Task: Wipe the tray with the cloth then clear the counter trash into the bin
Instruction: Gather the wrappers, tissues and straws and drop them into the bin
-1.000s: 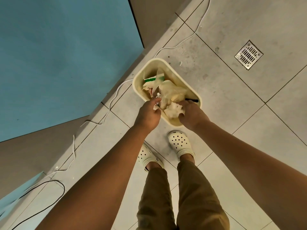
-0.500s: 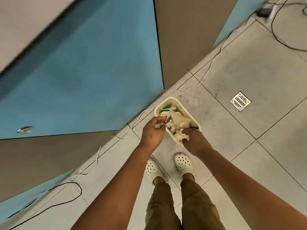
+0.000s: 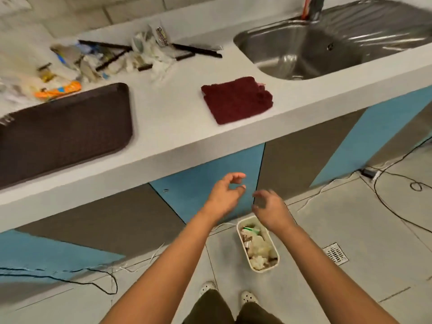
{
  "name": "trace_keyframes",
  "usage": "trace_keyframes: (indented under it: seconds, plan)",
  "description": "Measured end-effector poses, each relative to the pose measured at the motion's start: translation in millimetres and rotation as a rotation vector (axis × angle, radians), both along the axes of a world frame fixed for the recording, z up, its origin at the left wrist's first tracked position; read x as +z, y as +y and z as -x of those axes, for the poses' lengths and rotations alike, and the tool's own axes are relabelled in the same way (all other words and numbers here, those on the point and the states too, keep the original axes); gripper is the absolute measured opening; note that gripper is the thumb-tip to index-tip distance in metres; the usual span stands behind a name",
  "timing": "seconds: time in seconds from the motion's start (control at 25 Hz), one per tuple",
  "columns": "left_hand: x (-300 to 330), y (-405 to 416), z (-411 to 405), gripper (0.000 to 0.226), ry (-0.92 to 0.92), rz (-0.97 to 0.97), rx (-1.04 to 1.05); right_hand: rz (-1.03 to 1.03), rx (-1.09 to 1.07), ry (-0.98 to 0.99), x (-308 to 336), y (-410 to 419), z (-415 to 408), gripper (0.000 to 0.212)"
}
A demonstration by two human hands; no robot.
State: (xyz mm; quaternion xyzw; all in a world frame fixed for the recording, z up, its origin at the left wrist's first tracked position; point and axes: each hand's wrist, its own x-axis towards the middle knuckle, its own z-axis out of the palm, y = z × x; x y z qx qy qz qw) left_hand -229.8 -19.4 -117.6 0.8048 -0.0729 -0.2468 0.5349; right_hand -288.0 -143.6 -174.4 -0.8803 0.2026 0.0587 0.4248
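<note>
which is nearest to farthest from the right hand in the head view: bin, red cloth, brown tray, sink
From the right hand:
1. bin, on the floor just below it
2. red cloth, on the counter above
3. sink, back right
4. brown tray, far left on the counter; close to the sink in rank

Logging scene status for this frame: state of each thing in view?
Left hand: empty, fingers loosely curled.
Right hand: empty, above the bin.
Bin: on the floor, part filled with trash.
Tray: bare, flat on the counter.
Cloth: folded, lying beside the sink.
Counter trash: piled behind the tray, not cleared.
Sink: empty basin.
</note>
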Motion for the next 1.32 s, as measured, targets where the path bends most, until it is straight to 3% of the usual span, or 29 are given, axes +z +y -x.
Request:
trace_keyframes:
  seconds: [0.2, 0.44, 0.96, 1.32]
  plan:
    - [79, 36, -13, 0.025, -0.155, 0.066, 0.129, 0.012, 0.095, -0.197, 87, 10, -35, 0.033]
    - [120, 77, -29, 0.026, -0.257, 0.064, 0.249, -0.018, 0.187, -0.344, 142, 49, -80, 0.028]
    - [131, 204, -145, 0.023, -0.269, 0.066, 0.251, -0.029, 0.132, -0.335, 156, 154, -192, 0.021]
    - [128, 224, -229, 0.024, -0.239, 0.136, 0.206, -0.033, -0.067, -0.32, 153, 137, -237, 0.022]
